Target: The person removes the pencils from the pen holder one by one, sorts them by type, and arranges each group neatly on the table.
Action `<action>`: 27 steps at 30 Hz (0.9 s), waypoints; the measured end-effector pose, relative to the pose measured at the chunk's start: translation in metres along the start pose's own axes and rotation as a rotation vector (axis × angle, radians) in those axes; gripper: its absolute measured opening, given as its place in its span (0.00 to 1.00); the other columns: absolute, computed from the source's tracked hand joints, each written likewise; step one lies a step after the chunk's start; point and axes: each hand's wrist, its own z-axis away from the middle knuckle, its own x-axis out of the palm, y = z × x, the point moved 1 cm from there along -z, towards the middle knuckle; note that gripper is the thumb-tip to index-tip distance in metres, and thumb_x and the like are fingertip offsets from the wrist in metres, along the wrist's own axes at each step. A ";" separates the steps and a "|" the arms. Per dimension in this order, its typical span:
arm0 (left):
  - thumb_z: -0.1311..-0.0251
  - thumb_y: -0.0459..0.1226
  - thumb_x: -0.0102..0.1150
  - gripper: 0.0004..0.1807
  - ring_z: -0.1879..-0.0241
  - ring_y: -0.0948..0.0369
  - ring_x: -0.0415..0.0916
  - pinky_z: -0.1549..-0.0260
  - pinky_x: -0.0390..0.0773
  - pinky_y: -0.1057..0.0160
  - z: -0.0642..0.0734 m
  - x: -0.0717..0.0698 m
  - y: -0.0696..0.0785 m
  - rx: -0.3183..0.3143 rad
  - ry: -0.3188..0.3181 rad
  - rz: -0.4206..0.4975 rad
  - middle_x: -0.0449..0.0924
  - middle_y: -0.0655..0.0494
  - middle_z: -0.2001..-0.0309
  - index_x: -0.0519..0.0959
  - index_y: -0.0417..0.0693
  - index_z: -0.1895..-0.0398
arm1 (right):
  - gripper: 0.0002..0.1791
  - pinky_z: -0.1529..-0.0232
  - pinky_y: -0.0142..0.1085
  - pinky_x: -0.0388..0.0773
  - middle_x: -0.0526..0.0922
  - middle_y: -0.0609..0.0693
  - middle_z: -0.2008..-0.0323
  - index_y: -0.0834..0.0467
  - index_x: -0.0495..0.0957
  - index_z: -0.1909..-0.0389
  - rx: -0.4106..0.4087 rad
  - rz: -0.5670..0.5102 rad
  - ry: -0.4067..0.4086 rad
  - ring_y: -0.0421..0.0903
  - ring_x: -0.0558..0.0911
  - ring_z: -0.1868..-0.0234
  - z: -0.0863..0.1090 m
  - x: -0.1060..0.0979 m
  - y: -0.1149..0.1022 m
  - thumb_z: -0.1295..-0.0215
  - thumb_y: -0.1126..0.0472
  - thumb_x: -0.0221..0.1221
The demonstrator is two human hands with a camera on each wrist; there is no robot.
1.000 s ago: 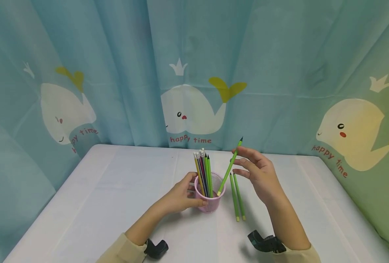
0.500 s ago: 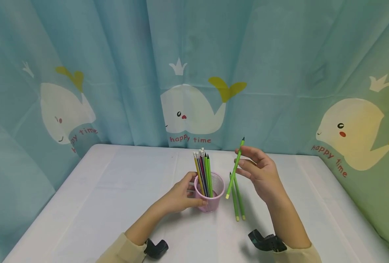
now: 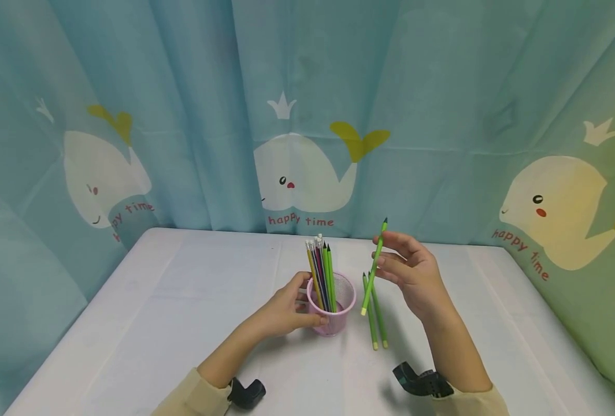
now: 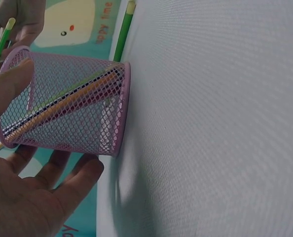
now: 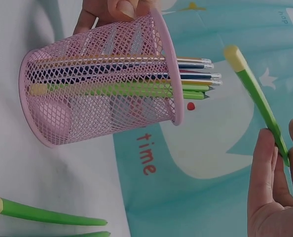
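My left hand [image 3: 284,310] grips a pink mesh pencil cup [image 3: 345,297] by its near and left sides, thumb at the rim. Several pencils [image 3: 318,271], some with white erasers and some green with dark points up, lean to the left inside the cup. My right hand [image 3: 414,271] pinches a green pencil [image 3: 373,271] near its upper part, yellow end down, in the air to the right of the cup. In the right wrist view that pencil [image 5: 257,96] is apart from the cup [image 5: 107,118]. Two more green pencils [image 3: 380,323] lie side by side below it.
A white-covered table [image 3: 182,323] bears everything. Behind it hangs a blue-green curtain [image 3: 422,190] with printed whales. Each wrist wears a black strap mount [image 3: 422,383].
The green pencil in my right hand has moved rightward; its yellow end was over the cup's rim and is now outside it. My left hand and the cup have stayed in place.
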 end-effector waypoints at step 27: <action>0.49 0.38 0.75 0.40 0.43 0.50 0.77 0.43 0.79 0.49 0.000 -0.001 0.000 0.005 0.000 -0.007 0.75 0.47 0.41 0.63 0.46 0.35 | 0.29 0.60 0.34 0.85 0.84 0.48 0.55 0.53 0.64 0.38 0.074 -0.010 0.081 0.43 0.85 0.58 -0.003 -0.008 0.006 0.36 0.77 0.57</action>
